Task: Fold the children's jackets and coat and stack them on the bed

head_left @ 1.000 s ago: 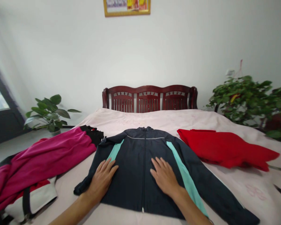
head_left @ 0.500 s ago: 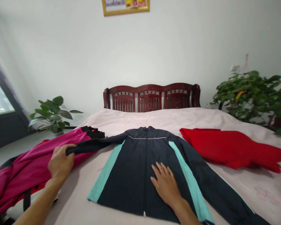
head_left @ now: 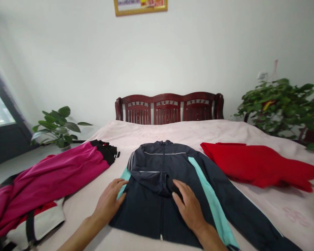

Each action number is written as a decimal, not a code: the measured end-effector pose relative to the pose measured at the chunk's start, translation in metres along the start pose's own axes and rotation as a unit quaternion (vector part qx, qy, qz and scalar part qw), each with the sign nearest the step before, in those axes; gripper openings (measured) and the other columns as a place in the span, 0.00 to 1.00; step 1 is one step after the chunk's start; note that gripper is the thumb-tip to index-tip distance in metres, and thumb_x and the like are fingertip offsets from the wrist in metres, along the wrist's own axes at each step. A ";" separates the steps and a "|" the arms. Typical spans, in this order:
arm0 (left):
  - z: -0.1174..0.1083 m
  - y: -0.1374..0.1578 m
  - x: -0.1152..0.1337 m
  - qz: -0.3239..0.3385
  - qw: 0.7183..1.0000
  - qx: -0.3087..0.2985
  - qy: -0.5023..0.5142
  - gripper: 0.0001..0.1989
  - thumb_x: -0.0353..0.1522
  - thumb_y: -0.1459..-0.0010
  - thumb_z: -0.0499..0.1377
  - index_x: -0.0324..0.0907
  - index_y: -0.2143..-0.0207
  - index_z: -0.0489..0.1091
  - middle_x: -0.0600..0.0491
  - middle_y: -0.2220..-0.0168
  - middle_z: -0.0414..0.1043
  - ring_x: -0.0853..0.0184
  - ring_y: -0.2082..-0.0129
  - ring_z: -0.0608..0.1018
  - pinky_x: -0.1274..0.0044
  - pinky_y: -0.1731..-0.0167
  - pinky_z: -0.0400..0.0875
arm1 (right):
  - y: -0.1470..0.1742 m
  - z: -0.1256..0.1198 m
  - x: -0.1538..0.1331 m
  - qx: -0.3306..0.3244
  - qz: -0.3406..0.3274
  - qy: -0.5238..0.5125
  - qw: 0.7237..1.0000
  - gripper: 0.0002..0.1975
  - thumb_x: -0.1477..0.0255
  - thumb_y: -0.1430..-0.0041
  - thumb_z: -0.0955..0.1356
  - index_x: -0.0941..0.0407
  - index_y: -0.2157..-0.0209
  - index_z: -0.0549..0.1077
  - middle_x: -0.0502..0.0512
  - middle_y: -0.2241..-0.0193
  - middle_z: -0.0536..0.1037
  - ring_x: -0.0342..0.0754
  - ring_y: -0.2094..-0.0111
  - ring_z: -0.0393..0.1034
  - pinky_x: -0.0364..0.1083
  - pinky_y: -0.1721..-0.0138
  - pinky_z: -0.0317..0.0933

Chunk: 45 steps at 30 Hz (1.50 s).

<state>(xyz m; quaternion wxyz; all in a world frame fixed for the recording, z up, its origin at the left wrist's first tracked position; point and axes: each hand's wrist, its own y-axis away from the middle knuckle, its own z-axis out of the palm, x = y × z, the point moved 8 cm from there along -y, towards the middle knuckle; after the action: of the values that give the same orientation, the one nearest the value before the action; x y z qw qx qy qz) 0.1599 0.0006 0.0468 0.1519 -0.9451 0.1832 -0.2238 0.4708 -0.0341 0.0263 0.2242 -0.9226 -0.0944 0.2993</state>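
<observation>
A pale pink bed spreads under and around both hands, its dark red wooden headboard well beyond them. Directly beneath the hands lies a navy jacket, front up and zipped, with turquoise side panels; the sleeve nearer the left hand is folded across the chest, the other stretches out past the right forearm. Well out to the left of the left hand lies a magenta garment with black ends; beyond the right hand and off to its right, a red garment lies in a flat bundle. The right hand is half open, thumb apart from gently bent fingers, grasping nothing, its tips beside the cuff of the folded sleeve; contact there cannot be told. The left hand is loosely open, palm down at the jacket's near panel, holding nothing. Both forearms reach forward and angle inward. Between the hands, nearer the body, hangs the zip pull; beyond them, a tiny chest mark is too small to read.
</observation>
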 end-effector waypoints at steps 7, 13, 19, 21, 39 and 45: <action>0.016 0.019 -0.106 -0.234 0.970 -0.055 -0.011 0.33 0.40 0.45 0.55 0.32 0.39 0.62 0.43 0.55 0.74 0.58 0.58 0.78 0.69 0.52 0.70 | -0.049 0.013 -0.026 -0.036 0.139 -0.030 0.989 0.46 0.64 0.52 0.72 0.58 0.33 0.56 0.65 0.36 0.64 0.61 0.36 0.58 0.59 0.39 0.57; 0.018 0.001 -0.083 -0.266 0.945 -0.121 0.149 0.30 0.29 0.54 0.54 0.33 0.47 0.71 0.51 0.65 0.77 0.62 0.63 0.79 0.76 0.62 0.70 | -0.107 0.022 -0.025 -0.047 0.159 -0.222 0.961 0.13 0.68 0.52 0.70 0.55 0.64 0.78 0.57 0.63 0.82 0.54 0.57 0.76 0.50 0.52 0.66; 0.002 -0.032 -0.004 -0.154 0.967 -0.108 0.170 0.32 0.27 0.56 0.52 0.40 0.45 0.72 0.57 0.71 0.74 0.66 0.69 0.74 0.78 0.68 0.65 | -0.148 -0.087 0.049 0.233 0.226 -0.448 0.833 0.19 0.61 0.61 0.73 0.57 0.67 0.76 0.51 0.72 0.80 0.48 0.70 0.75 0.46 0.66 0.69; 0.019 -0.039 0.031 -0.112 0.966 -0.138 0.190 0.34 0.27 0.56 0.53 0.41 0.43 0.71 0.56 0.70 0.73 0.66 0.69 0.74 0.78 0.69 0.64 | -0.148 -0.126 0.082 0.324 0.250 -0.439 0.800 0.17 0.64 0.65 0.73 0.57 0.70 0.75 0.49 0.77 0.78 0.46 0.74 0.72 0.44 0.71 0.67; 0.108 -0.119 0.007 -0.364 0.676 -0.156 0.621 0.21 0.44 0.32 0.48 0.36 0.57 0.69 0.49 0.70 0.75 0.70 0.75 0.78 0.80 0.71 0.74 | -0.016 -0.027 -0.121 -0.165 -0.221 -0.104 0.955 0.10 0.72 0.39 0.68 0.50 0.56 0.77 0.47 0.66 0.79 0.42 0.65 0.72 0.39 0.64 0.62; 0.123 -0.163 -0.008 -0.376 0.661 -0.150 0.631 0.11 0.34 0.38 0.58 0.33 0.59 0.71 0.50 0.76 0.76 0.65 0.79 0.78 0.74 0.73 0.78 | 0.040 0.054 -0.111 -0.193 -0.354 -0.008 0.915 0.14 0.59 0.30 0.61 0.50 0.61 0.75 0.43 0.73 0.74 0.39 0.74 0.66 0.41 0.76 0.51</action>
<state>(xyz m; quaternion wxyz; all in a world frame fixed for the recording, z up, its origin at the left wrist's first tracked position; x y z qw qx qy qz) 0.2578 0.1731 -0.0011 -0.2412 -0.5756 -0.1050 -0.7743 0.3509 -0.0846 0.0250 0.1318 -0.8516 -0.4727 0.1840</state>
